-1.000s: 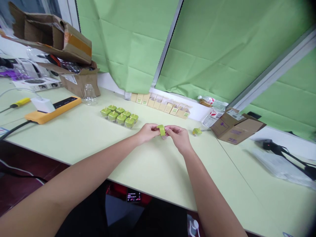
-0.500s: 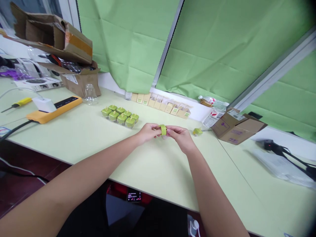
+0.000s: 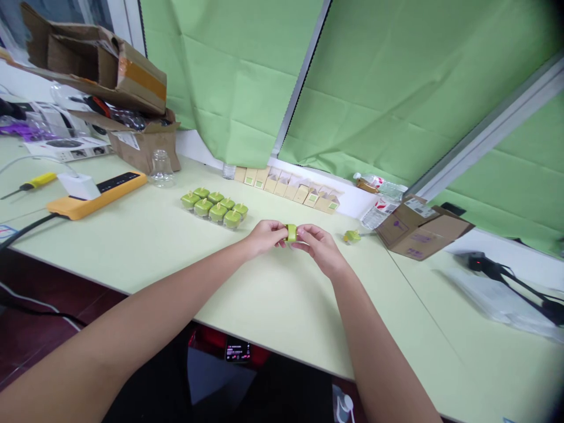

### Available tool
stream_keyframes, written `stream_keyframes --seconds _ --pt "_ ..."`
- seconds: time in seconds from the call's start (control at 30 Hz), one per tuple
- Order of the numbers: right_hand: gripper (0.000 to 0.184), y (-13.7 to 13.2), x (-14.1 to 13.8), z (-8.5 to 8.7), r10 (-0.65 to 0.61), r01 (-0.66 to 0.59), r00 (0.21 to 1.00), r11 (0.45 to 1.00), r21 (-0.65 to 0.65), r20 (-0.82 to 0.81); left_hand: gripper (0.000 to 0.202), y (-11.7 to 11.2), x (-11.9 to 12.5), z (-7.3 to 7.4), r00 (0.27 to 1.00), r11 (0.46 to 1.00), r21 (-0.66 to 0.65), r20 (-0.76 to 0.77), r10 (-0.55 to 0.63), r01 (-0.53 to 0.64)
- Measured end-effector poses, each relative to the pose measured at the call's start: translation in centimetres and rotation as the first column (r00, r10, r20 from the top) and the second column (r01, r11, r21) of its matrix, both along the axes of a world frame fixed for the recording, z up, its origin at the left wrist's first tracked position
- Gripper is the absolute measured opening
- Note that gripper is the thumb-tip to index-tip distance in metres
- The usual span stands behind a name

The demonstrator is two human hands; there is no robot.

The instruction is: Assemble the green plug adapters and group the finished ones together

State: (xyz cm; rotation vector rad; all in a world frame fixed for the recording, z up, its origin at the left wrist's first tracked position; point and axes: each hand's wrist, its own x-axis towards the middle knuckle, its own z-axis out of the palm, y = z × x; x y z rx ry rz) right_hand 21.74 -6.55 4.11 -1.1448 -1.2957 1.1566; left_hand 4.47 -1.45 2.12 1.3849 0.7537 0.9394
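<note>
Above the middle of the table, my left hand (image 3: 269,236) and my right hand (image 3: 318,245) meet around a small green lid (image 3: 291,233). My left fingers pinch its left side, and my right fingertips grip its right edge. A bit of clear material shows beneath it, mostly hidden by the fingers. To the left stand several small clear jars with green lids (image 3: 217,212), set close together in two rows. One more small green-lidded jar (image 3: 352,237) lies on the table to the right of my right hand.
Several small tan boxes (image 3: 286,186) line the wall. At the left are an orange power strip (image 3: 101,194), a yellow screwdriver (image 3: 42,181), a clear bottle (image 3: 161,169) and cardboard boxes (image 3: 145,141). Another cardboard box (image 3: 418,232) and plastic bags (image 3: 489,296) lie at the right.
The green lid has turned slightly between my hands, and my right fingers have spread a little. The things on the table stay where they were.
</note>
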Motion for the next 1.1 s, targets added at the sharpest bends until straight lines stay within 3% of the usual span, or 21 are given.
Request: stream_keyframes --seconds 0.2,0.37,0.47,0.73,0.83,0.97,1.1 --pt "0.045 -0.1 -0.8 -0.1 0.045 -0.047 0.992 0.999 0.014 0.12 0.01 0.1 0.3 -0.6 0.999 0.998 0.052 0.014 -0.032 0.031" --pt "0.045 0.2 -0.1 0.3 -0.129 0.127 0.99 0.991 0.048 0.049 0.015 0.3 0.4 -0.7 0.997 0.993 0.088 0.001 0.077 -0.076" --pt "0.045 0.2 0.3 0.6 -0.17 0.168 0.983 0.985 0.045 0.071 0.02 0.5 0.3 -0.6 0.993 0.989 0.097 0.043 0.109 -0.113" --pt "0.041 -0.3 -0.6 0.0 -0.056 0.028 0.969 0.993 0.117 0.242 0.03 1.4 -0.1 -0.8 0.96 0.964 0.082 0.142 0.241 -0.254" --pt "0.037 -0.5 -1.0 -0.4 -0.038 -0.035 0.909 0.985 0.168 0.416 0.032 1.4 -0.1 -0.5 0.94 0.949 0.073 0.18 0.289 -0.305" --pt "0.03 -0.8 -1.5 -0.8 -0.068 -0.108 0.729 0.971 0.212 0.681 0.033 1.1 -0.2 -0.2 0.935 0.947 0.041 0.175 0.307 -0.319" --pt "0.022 -0.8 -2.0 -0.9 -0.042 -0.194 0.613 0.96 0.202 0.789 0.034 0.9 -0.3 -0.1 0.941 0.953 0.01 0.16 0.297 -0.302"
